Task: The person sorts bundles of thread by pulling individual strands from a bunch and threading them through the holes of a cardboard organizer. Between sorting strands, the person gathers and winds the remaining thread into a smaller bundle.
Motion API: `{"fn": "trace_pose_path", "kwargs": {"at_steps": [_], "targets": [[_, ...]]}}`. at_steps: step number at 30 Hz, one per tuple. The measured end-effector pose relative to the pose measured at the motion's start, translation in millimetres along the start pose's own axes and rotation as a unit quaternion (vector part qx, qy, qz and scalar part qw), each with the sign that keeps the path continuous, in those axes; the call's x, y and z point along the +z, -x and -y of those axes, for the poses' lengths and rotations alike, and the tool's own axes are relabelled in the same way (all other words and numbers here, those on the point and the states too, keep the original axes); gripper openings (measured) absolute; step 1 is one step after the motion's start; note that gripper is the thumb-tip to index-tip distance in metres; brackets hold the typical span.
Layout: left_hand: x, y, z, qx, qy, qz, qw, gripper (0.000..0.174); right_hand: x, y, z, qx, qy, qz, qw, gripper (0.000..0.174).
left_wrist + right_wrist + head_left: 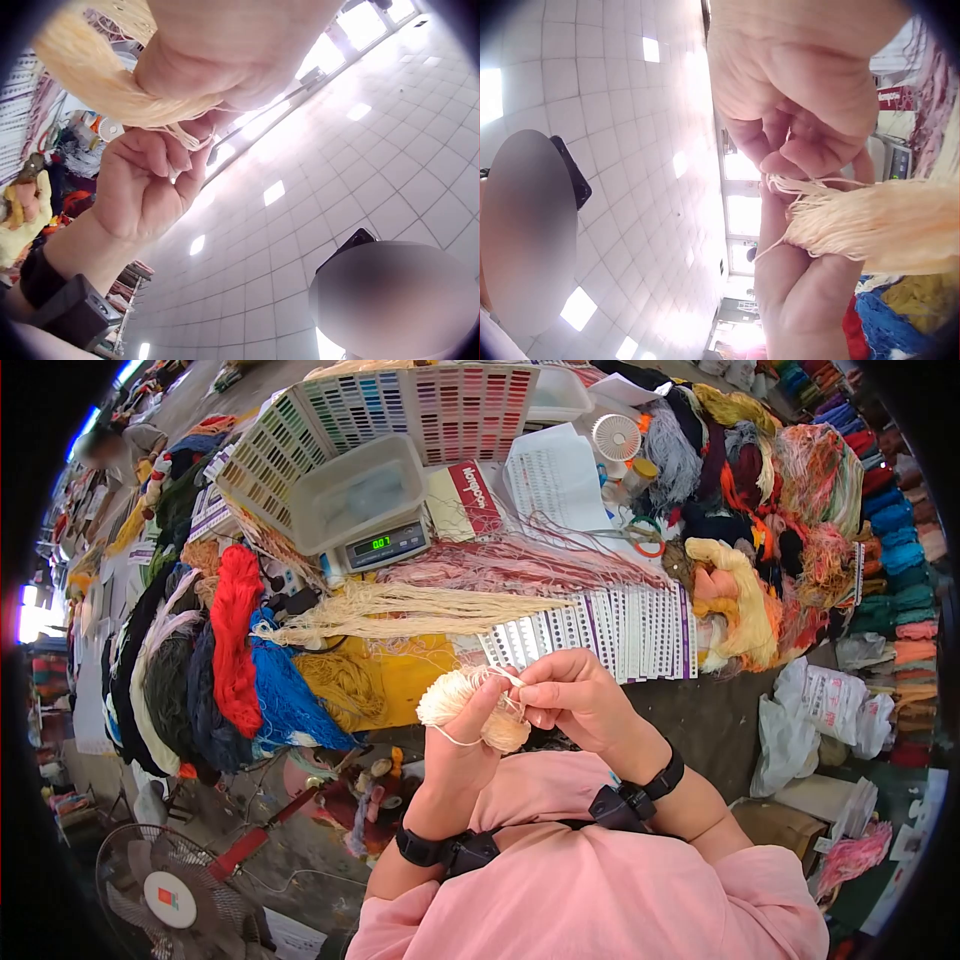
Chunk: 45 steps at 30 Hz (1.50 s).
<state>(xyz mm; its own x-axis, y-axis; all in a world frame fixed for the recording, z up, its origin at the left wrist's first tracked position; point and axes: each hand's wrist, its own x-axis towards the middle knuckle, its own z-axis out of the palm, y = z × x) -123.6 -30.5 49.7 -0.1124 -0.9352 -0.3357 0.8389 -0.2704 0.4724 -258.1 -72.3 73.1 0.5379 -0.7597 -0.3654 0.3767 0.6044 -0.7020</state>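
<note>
A cream hank of yarn (447,698) is gripped in my left hand (460,750), its looped bulk bulging out on both sides of the thumb. My right hand (590,705) pinches thin strands of the same yarn, close against the left fingertips. In the right wrist view the hank (885,225) stretches away to the right, and its strands gather between both hands' fingertips. The left wrist view shows the right hand (139,184) with curled fingers just under the bundled strands (184,135).
On the table in front lie a long pale yarn bundle (400,612), shade cards (610,635) and a digital scale (388,546) bearing a plastic tub (340,510). Red yarn (237,640) and blue yarn (290,695) hang at the left. A standing fan (170,895) is at lower left.
</note>
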Motion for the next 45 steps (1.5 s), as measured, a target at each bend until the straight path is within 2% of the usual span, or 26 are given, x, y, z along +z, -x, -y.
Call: {"fn": "trace_pose_path", "kwargs": {"at_steps": [6,12,21,27,30,33,36,39,42,45], "targets": [[7.6,4.1,-3.3,-0.011,-0.012,0.002,1.000,0.018,-1.0,0.7,-3.3,0.004,0.047,0.031,0.998,0.007],[0.0,2.0,0.1,0.000,0.007,0.019,1.000,0.020,-1.8,-0.9,-2.2,0.005,0.033,0.032,0.999,0.007],[3.6,1.5,0.6,0.025,-0.026,-0.018,0.999,0.020,-7.4,-5.2,-3.5,0.030,-0.072,0.053,0.996,0.005],[-9.8,-0.3,-2.9,-0.020,-0.006,0.027,0.999,0.019,-11.8,-8.0,-2.7,0.071,-0.148,0.068,0.984,0.006],[-8.0,-1.6,-3.4,-0.004,-0.033,0.033,0.999,0.021,-12.5,-8.3,-9.5,0.039,-0.109,0.085,0.990,0.008],[0.7,-1.2,-4.4,-0.007,-0.017,-0.032,0.999,0.031,-13.8,-8.0,-5.7,0.054,-0.132,0.069,0.987,0.010],[9.1,-1.7,-5.6,-0.010,-0.017,-0.039,0.999,0.041,-11.9,-6.7,-1.5,0.064,-0.100,0.038,0.992,0.011],[-4.4,-3.6,-5.3,-0.044,-0.046,0.027,0.998,0.046,-1.1,-5.6,1.9,0.059,0.109,0.005,0.992,0.010],[3.6,-1.5,-5.0,-0.024,-0.062,0.028,0.997,0.048,6.9,-5.7,2.0,0.028,0.122,-0.041,0.991,0.010],[2.1,-3.1,-4.0,0.004,-0.044,0.053,0.998,0.048,-10.8,-9.1,-5.5,-0.013,0.026,-0.018,0.999,0.011]]}}
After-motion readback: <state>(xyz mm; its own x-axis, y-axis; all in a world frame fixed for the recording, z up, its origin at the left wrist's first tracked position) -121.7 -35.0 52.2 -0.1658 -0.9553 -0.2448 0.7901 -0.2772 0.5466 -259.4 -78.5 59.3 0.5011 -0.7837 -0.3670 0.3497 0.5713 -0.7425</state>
